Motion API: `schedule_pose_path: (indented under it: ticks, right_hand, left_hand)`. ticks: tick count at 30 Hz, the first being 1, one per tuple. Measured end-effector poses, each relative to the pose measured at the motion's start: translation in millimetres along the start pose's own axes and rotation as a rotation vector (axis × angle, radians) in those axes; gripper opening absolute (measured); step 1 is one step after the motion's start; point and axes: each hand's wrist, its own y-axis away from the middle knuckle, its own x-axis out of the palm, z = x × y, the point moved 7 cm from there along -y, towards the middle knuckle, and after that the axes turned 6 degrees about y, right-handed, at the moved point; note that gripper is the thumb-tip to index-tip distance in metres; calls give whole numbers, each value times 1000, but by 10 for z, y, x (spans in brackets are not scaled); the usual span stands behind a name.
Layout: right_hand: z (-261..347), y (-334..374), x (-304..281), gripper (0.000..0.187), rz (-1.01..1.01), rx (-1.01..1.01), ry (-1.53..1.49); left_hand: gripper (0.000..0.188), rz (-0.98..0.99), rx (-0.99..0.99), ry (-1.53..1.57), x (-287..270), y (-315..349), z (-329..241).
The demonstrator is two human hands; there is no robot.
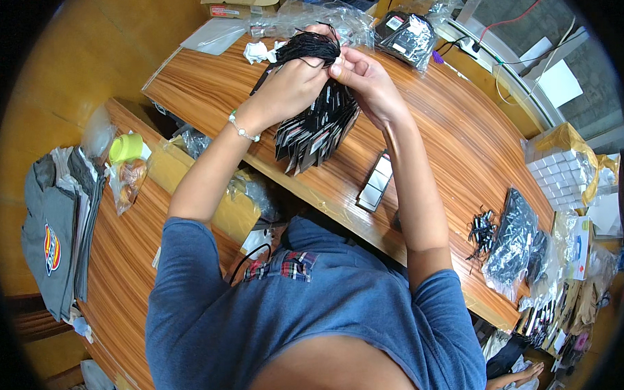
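A thick bundle of black hang tags (313, 136) dangles over the wooden table, fanned out below my hands. Its black cords (305, 47) are gathered at the top. My left hand (291, 87) is closed around the cords, a beaded bracelet on its wrist. Against the same cords, my right hand (366, 76) pinches with thumb and fingers, touching the left hand's fingertips. What exactly lies between the right fingertips is too small to make out. Nearer the table edge, between my forearms, lies a narrow black stack with white labels (376, 182).
Small black cords (483, 231) and a clear bag of black pieces (517, 250) lie on the right. Another bag of black items (406, 37) sits at the back. Folded grey garments (55, 224) are at left. A co-worker's hand (529, 374) shows at lower right.
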Motion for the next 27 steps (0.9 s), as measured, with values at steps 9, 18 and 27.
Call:
schedule_pose_path:
  ticks: [9,18,27]
  right_hand:
    - [-96,-3,-114,21,39,108,-45]
    - [-228,-18,-167,26,64,234,35]
    - [-255,-113,-101,14,45,220,61]
  left_hand:
    - [18,-45,204,-10,60,-28,3]
    - [30,-109,-442,853,230,4,301]
    - [29,250,-567,750,196,-94,691]
